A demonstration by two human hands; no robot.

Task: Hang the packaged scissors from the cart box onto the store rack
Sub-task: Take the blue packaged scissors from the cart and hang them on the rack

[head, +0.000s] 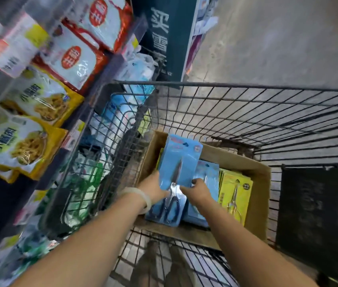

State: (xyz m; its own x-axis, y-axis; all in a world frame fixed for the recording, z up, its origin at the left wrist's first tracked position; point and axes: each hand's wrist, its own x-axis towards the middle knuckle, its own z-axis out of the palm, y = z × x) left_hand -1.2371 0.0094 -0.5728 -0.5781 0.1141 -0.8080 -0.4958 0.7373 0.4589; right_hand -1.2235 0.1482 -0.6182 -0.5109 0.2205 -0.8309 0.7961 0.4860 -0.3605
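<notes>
Head view: both hands, left hand (153, 188), right hand (198, 190), grip one blue scissors pack (177, 162).

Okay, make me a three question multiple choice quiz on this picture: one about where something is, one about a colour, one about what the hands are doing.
1. Where does the cardboard box sit?
A. On the floor
B. In the wire cart
C. On a shelf

2. What colour are the scissors packs at the right of the box?
A. Yellow
B. Red
C. White

3. What are the hands doing?
A. Both hang idle
B. Only one holds the pack
C. Both grip the blue scissors pack

Answers: B, the cart's mesh surrounds the box. A, the right-side cards are yellow. C, the left hand and the right hand each hold an edge of the blue pack.
</notes>
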